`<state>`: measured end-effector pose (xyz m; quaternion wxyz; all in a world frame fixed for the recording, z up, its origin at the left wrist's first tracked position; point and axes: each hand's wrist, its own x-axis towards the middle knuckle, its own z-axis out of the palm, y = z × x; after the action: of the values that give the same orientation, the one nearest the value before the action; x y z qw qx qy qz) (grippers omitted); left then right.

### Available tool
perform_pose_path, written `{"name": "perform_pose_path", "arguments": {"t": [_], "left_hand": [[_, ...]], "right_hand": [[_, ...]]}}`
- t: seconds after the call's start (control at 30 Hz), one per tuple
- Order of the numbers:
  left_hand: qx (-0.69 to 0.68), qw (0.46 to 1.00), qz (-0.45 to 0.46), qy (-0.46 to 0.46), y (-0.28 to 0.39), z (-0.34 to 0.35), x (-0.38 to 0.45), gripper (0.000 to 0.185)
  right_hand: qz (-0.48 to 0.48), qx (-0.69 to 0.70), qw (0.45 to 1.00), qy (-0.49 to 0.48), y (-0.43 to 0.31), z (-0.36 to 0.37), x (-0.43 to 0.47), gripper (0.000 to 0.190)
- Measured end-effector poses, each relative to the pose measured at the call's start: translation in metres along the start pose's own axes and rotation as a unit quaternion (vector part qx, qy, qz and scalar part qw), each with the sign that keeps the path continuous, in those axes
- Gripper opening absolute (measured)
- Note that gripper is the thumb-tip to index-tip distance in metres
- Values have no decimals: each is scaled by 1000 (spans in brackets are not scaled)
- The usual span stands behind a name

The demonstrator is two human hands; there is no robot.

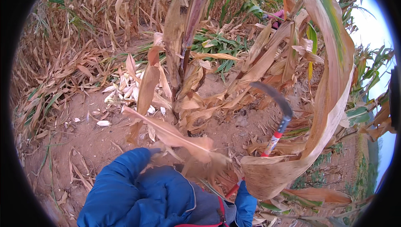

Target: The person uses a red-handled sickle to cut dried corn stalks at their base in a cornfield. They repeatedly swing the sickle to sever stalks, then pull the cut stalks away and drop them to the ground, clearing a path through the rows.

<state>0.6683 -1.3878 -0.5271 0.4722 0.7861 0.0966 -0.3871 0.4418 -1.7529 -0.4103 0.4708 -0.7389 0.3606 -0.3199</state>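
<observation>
A sickle [272, 101] with a curved dark blade and a red-banded handle stands raised at right of centre. A dry, curled corn leaf [272, 176] covers my right hand, while its blue sleeve [246, 206] shows beside the lower end of the handle. My left hand [155, 152] is a small blur at the end of its blue sleeve [116, 176]; its fingers cannot be made out. Just past it is a blurred, dry corn leaf [178, 139]. Before me rises a standing corn stalk [194, 17] with withered leaves and husks around its lower part.
Pale corn ears [127, 90] lie heaped on bare soil [84, 139], left of the stalk. More dry stalks and leaves [266, 57] lean at right. Cut green leaves [216, 46] lie behind. Part of another person in pink [279, 15] shows among the plants at the back right.
</observation>
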Motion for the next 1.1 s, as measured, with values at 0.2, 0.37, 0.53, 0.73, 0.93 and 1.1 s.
{"name": "perform_pose_path", "arguments": {"t": [0.2,0.37,0.53,0.73,0.93,1.1], "left_hand": [[-135,847,223,463,24,-185,37,60],[442,874,115,162,24,-131,85,48],[523,785,304,-130,85,45,63,44],[-57,820,444,-357,327,154,-4,36],[125,770,624,51,540,228,23,54],[158,760,622,103,640,226,27,50]], "right_hand": [[224,73,970,-60,59,-26,-74,20],[238,128,963,7,33,-32,-78,19],[255,248,934,-10,8,-49,-72,28],[318,-57,946,9,150,-12,-192,35],[381,89,917,84,71,-23,-173,22],[356,-83,923,118,102,-12,-238,43]]}}
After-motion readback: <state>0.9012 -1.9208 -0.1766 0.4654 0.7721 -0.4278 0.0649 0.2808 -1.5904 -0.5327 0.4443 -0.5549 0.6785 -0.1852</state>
